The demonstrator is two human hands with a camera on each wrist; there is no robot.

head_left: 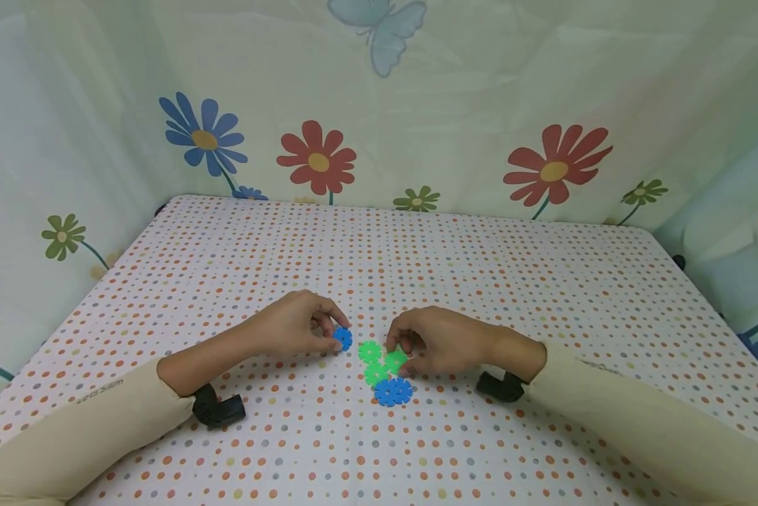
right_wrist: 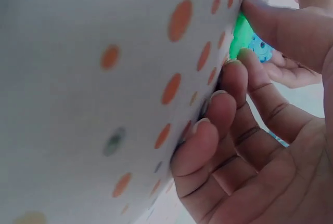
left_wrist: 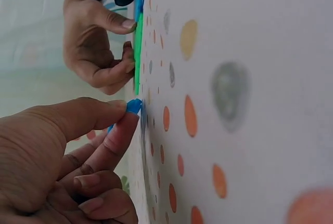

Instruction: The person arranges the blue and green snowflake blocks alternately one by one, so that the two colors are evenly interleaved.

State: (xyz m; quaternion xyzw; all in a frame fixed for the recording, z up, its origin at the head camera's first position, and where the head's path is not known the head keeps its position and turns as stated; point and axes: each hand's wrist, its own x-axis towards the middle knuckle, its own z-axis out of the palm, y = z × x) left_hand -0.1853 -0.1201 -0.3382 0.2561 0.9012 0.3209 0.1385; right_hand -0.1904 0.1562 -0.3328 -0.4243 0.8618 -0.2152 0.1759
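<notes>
My left hand (head_left: 296,325) pinches a blue notched plastic disc (head_left: 343,339) between thumb and fingertips. That disc (left_wrist: 134,105) stands on its edge close to the tabletop in the left wrist view. To the right, my right hand (head_left: 445,339) has thumb and index finger at opposite edges of a green notched disc (head_left: 395,361), gripping it low at the table. Two more green discs, one farther back (head_left: 369,351) and one nearer (head_left: 375,374), lie beside it. Two overlapping blue discs (head_left: 388,393) lie just in front of the green ones.
A white cloth with coloured dots covers the table (head_left: 353,450). Behind it hangs a curtain (head_left: 454,105) printed with flowers and a butterfly. Black wrist cameras sit at the left cuff (head_left: 217,409) and the right cuff (head_left: 501,386), close above the cloth.
</notes>
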